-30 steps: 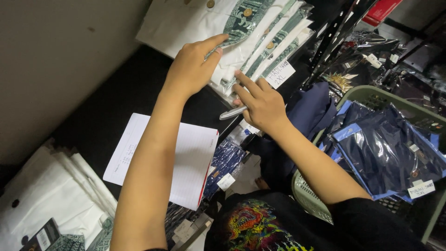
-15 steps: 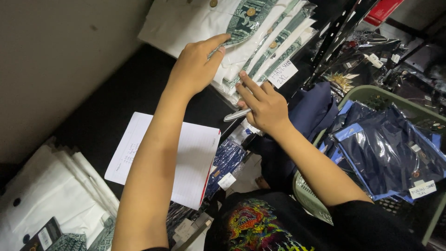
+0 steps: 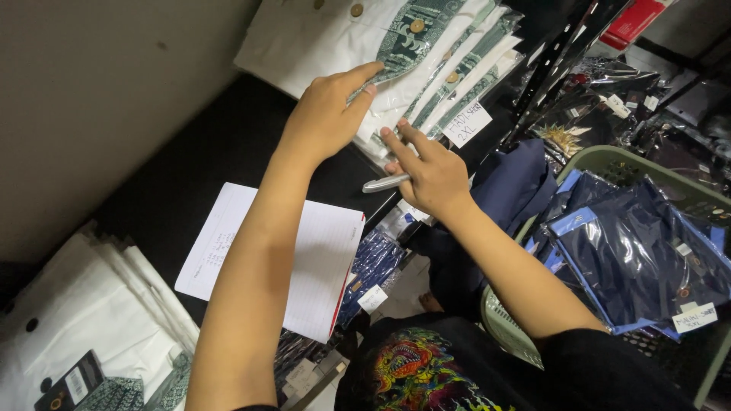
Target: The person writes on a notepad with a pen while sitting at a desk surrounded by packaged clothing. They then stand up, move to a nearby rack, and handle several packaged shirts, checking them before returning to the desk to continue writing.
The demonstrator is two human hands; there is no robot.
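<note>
Pressing down with my left hand (image 3: 324,114), fingers flat and together, I touch the top packaged white shirt (image 3: 396,46) of the stack on the dark shelf (image 3: 190,160). My right hand (image 3: 430,175) pinches a silver pen (image 3: 384,183) while its free fingers spread on the stack's edge. The pen lies nearly level, its tip pointing left toward the open notebook (image 3: 304,259).

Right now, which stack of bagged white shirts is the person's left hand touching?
The upper stack on the black shelf; the left hand rests on it, while the lower-left stack lies untouched.
</note>
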